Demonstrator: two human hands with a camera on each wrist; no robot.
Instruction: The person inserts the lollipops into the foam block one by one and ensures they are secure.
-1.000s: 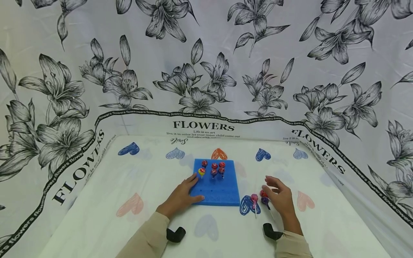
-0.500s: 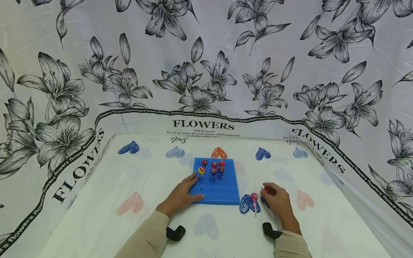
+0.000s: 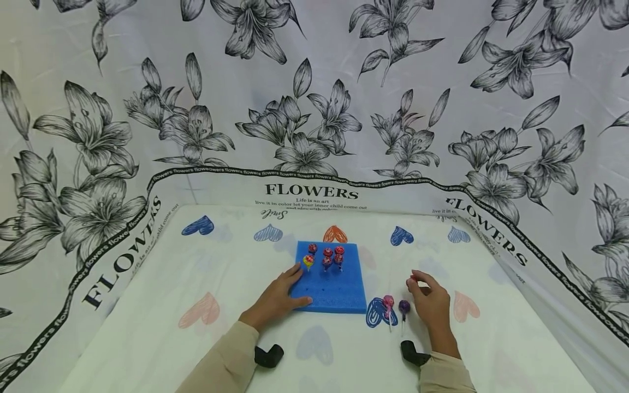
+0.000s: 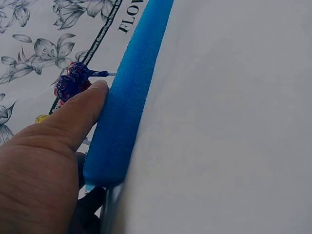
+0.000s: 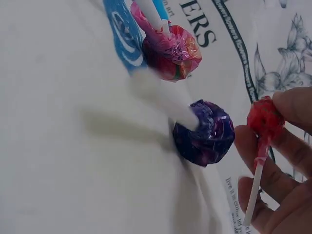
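In the head view, a blue foam block (image 3: 328,297) lies on the cloth with several wrapped lollipops (image 3: 327,261) standing in its far half. My left hand (image 3: 272,301) rests at the block's left side, fingers extended along the edge; the left wrist view shows the thumb (image 4: 73,117) lying on the foam. To the right, my right hand (image 3: 432,303) pinches a red lollipop (image 5: 264,119) by its head, the white stick pointing back toward the palm. Just left of that hand, a purple lollipop (image 3: 404,307) and a pink lollipop (image 3: 389,303) lie on the cloth.
A white cloth (image 3: 236,273) printed with hearts covers the table. Behind it hangs a curtain (image 3: 314,71) with black flower drawings. Small holes show in the block's near half. A black wrist mount (image 3: 269,356) sits by the left sleeve, another (image 3: 414,353) by the right.
My right hand has taken hold of the red lollipop beside the purple one and lifted it slightly away to the right. The purple lollipop's stick has swung straighter. My left hand stays put.
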